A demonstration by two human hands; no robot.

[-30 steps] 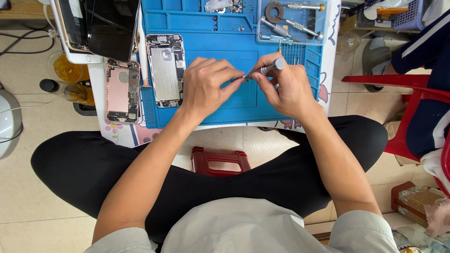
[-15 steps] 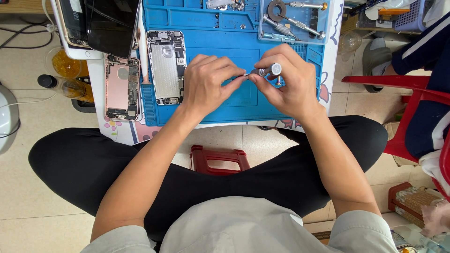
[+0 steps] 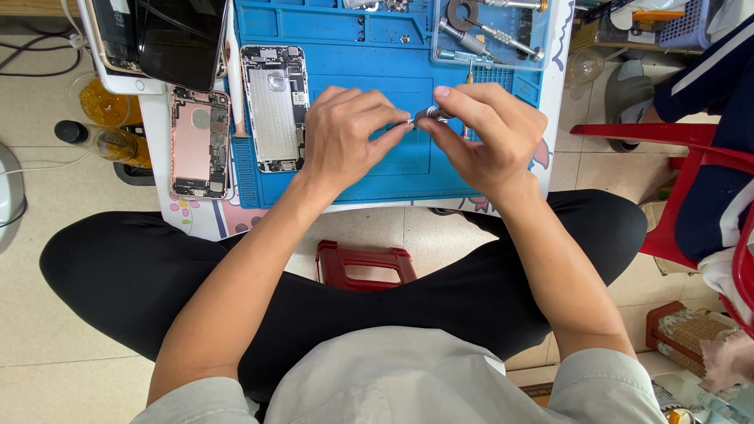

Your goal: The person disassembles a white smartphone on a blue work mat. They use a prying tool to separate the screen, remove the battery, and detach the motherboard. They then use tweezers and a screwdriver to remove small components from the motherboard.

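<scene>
Head view: both hands meet over the blue silicone work mat (image 3: pixel 369 169), right hand (image 3: pixel 487 137) pinching a slim grey metal screwdriver (image 3: pixel 430 115) (now lower than before), left hand (image 3: pixel 345 133) nipping its tip.

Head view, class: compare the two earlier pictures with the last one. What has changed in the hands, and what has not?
The right hand has turned the small screwdriver, so its round end cap no longer shows. The left hand still pinches at its tip. Both hands stay over the blue mat; the two opened phones lie as before.
</scene>
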